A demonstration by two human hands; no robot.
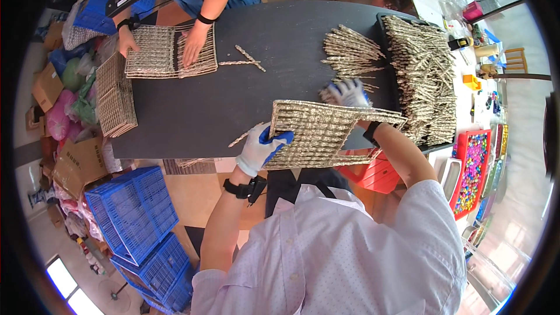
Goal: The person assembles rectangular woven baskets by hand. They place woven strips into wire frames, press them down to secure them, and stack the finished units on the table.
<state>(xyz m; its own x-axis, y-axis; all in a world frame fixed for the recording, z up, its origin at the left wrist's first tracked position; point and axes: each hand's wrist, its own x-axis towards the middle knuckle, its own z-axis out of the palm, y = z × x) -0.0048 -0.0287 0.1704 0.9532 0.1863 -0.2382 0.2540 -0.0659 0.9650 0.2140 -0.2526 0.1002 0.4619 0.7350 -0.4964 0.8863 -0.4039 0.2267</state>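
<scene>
My left hand (259, 149), in a white glove with blue fingertips, grips the left edge of a woven panel (315, 128). The panel has a wire frame filled with rows of greyish-brown twisted sticks and is tilted up over the near table edge. Its right part is an open wire frame, and my right forearm reaches behind it. Beyond the panel my right hand (351, 93), gloved alike, has its fingers curled over several twisted sticks (328, 95). A fanned heap of the same sticks (353, 49) lies just past that hand.
On the dark table (251, 111) stands a black tray (385, 38) heaped with sticks. Across it, a co-worker's hands (195, 44) press on another woven panel (154, 52), beside stacked panels (115, 93). Blue crates (134, 216) stand left; a red bin (379, 175) is under the near edge.
</scene>
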